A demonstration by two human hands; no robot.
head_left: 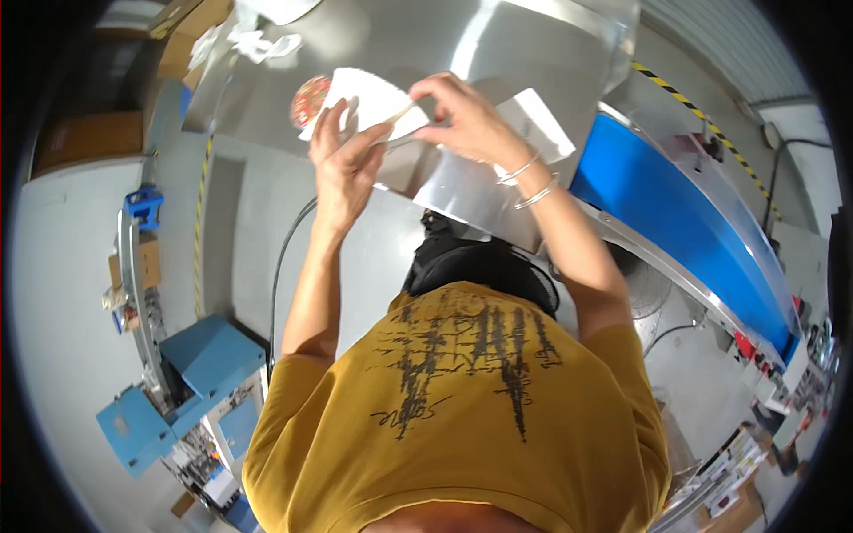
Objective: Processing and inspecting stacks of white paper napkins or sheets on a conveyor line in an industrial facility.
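A white, roughly fan-shaped piece of paper or thin card is held between my two hands over the metal table. My left hand grips its near left edge, the fingers partly bent. At its right end, the thumb and forefinger of my right hand close on the narrow edge. Beside the paper's left side shows a round, red-patterned piece, partly covered by it; whether the two are joined I cannot tell. Just past my right wrist, a white sheet with faint print lies on the table.
The shiny metal table spans the top. Crumpled white material lies at its far left, near a cardboard box. A blue conveyor belt runs along my right. A black stool or chair seat is by my waist.
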